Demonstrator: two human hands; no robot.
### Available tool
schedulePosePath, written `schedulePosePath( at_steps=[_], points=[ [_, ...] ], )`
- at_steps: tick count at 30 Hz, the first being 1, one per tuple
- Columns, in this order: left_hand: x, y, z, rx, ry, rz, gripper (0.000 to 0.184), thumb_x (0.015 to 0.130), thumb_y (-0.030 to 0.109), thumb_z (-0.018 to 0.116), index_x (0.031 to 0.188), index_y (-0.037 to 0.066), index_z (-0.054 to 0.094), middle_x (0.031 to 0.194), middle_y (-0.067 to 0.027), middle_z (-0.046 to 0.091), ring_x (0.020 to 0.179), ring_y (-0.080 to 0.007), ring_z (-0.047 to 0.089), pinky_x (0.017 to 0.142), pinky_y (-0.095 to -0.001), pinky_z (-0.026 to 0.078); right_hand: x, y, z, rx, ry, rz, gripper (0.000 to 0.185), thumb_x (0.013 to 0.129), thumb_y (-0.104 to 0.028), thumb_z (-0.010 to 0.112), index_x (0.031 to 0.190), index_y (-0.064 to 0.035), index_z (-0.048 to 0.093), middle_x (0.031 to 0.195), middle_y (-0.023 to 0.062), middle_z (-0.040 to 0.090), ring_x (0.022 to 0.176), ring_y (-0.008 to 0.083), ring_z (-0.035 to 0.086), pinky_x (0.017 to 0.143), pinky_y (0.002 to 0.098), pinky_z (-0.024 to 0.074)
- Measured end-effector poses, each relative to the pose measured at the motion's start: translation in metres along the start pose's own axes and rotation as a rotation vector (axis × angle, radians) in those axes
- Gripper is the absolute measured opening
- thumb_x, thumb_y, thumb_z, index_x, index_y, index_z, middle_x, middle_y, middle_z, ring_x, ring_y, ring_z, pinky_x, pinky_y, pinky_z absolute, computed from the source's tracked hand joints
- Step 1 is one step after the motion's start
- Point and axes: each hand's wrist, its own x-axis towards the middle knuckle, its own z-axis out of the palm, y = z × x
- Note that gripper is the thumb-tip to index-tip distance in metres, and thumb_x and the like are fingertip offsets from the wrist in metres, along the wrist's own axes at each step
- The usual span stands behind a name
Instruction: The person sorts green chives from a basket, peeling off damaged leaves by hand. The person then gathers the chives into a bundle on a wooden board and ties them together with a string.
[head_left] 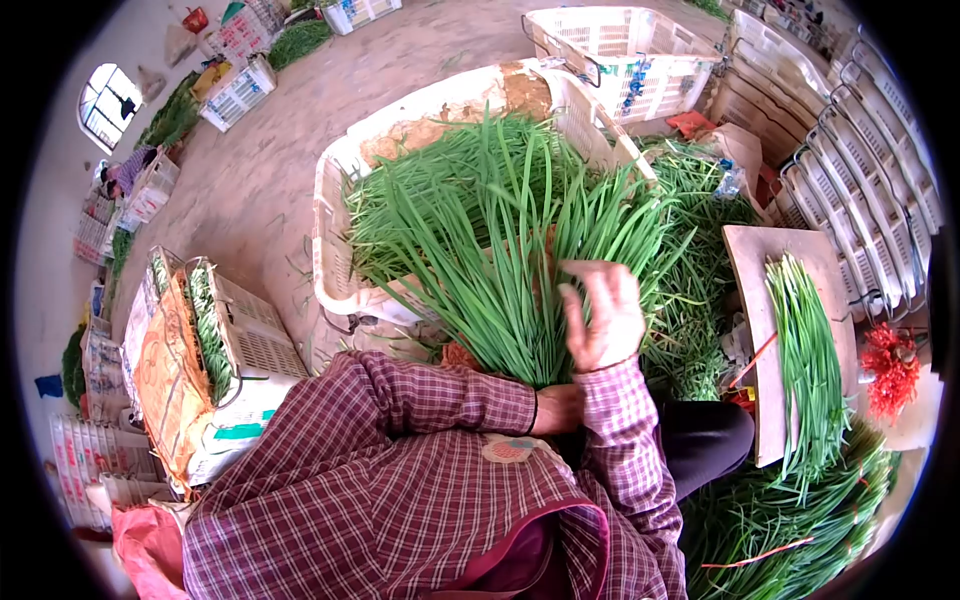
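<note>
A large fan of long green garlic chives [500, 290] spreads up from my lap over the near rim of a white plastic crate [330, 240]. My left hand [558, 408] is closed round the lower end of this bunch; its fingers are mostly hidden behind the leaves and my right wrist. My right hand [608, 315] is raised at the bunch's right side, thumb and fingers apart, beside the leaves. Loose chives lie in the crate behind the bunch.
To the right, a board [745, 270] carries a bundle of chives [808, 350], beside red ties [890, 370]. Tied bundles [790, 530] lie below it. Stacked crates [860, 190] stand at far right, a filled crate [265, 330] at left. Loose chives [690, 270] heap beside the big crate.
</note>
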Motion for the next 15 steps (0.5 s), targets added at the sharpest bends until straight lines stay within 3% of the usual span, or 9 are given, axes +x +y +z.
schedulePosePath(
  at_steps=[3,4,6,9,15],
  points=[
    [0.006,0.003,0.003,-0.031,0.036,-0.018,0.016,0.083,0.021,0.054,0.091,0.015,0.065,0.095,-0.004,0.065,0.091,-0.0217,0.06,0.089,-0.0384,0.04,0.004,-0.016,0.024,-0.033,-0.085,-0.103,0.014,0.069,-0.015,0.072,0.083,-0.0177,0.069,0.094,-0.003,0.061,0.085,0.0177,0.057,0.076,0.0321,0.0485],
    [0.006,0.004,0.004,-0.04,0.047,-0.021,0.016,0.083,0.021,0.053,0.093,0.014,0.065,0.096,-0.0044,0.064,0.092,-0.0217,0.059,0.09,-0.0382,0.039,0.003,-0.015,0.026,0.035,-0.206,-0.073,0.023,0.072,-0.012,0.073,0.094,-0.0141,0.068,0.103,0.004,0.059,0.092,0.0247,0.057,0.081,0.0354,0.0479],
    [0.006,0.006,0.005,-0.056,0.056,-0.029,0.018,0.084,0.021,0.052,0.096,0.013,0.063,0.1,-0.0051,0.062,0.095,-0.0218,0.057,0.091,-0.0378,0.038,0.005,-0.014,0.035,0.01,-0.267,-0.017,0.027,0.07,-0.013,0.074,0.096,-0.015,0.069,0.11,0.004,0.057,0.099,0.0259,0.054,0.087,0.0374,0.0445],
    [0.004,0.007,0.006,-0.08,0.063,-0.036,0.02,0.085,0.02,0.05,0.101,0.012,0.06,0.105,-0.0061,0.06,0.099,-0.0219,0.055,0.094,-0.0372,0.037,0.007,-0.012,0.04,-0.041,-0.292,0.025,0.021,0.068,-0.014,0.073,0.088,-0.0145,0.071,0.112,0.0004,0.059,0.104,0.0216,0.054,0.09,0.0362,0.0415],
    [0.005,0.008,0.007,-0.112,0.071,-0.046,0.026,0.088,0.02,0.046,0.111,0.009,0.054,0.115,-0.0082,0.055,0.108,-0.0221,0.051,0.099,-0.0361,0.034,0.004,-0.008,0.046,-0.07,-0.284,0.021,0.019,0.068,-0.013,0.071,0.087,-0.0146,0.071,0.117,0.0012,0.058,0.109,0.0227,0.052,0.094,0.0385,0.0387]
  ],
)
